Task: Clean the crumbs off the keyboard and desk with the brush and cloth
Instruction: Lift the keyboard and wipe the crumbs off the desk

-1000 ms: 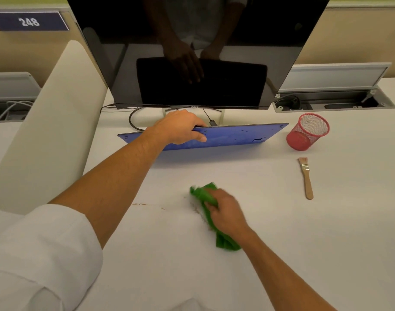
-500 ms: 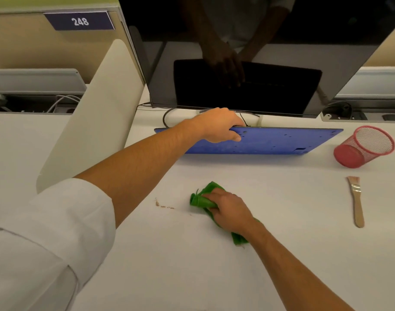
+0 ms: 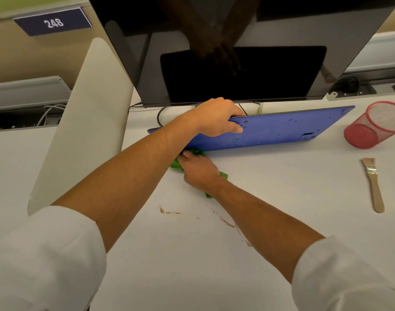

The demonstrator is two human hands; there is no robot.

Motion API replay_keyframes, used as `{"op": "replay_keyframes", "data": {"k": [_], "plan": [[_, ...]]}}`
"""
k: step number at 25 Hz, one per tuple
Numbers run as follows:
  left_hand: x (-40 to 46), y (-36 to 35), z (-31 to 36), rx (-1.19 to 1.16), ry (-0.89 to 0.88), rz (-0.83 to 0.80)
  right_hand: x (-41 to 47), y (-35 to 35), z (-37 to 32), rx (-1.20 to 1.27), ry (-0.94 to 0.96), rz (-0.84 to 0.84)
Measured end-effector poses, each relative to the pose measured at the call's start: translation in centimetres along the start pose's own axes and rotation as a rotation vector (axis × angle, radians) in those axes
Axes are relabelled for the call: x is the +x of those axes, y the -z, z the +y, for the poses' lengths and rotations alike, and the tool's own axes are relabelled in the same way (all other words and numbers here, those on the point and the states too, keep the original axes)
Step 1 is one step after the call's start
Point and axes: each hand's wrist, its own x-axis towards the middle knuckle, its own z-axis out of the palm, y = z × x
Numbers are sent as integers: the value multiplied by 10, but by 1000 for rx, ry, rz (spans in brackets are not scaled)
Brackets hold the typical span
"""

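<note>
The right hand (image 3: pixel 198 170) (fingers gripping the cloth (image 3: pixel 177 163)) has slid under the keyboard (image 3: pixel 270 131), left hand (image 3: pixel 216 117) clamping its edge.

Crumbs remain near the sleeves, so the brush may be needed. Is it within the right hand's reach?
Probably yes: the brush lies alone on bare desk right of the right hand, though that hand holds the cloth.

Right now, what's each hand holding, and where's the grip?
Left hand grips the blue keyboard by its raised upper edge, left of middle, tilting it up. Right hand holds the bunched green cloth against the desk.
</note>
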Motion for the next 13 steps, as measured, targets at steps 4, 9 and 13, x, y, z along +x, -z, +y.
{"op": "replay_keyframes", "data": {"k": [4, 9, 13], "plan": [[2, 1, 0, -2, 16, 3, 11, -2, -12, -62, 121, -64], [2, 1, 0, -7, 34, 15, 5, 25, -18, 111, 201, -79], [1, 1, -1, -12, 11, 37, 13, 25, -36, 184, 141, 84]]}}
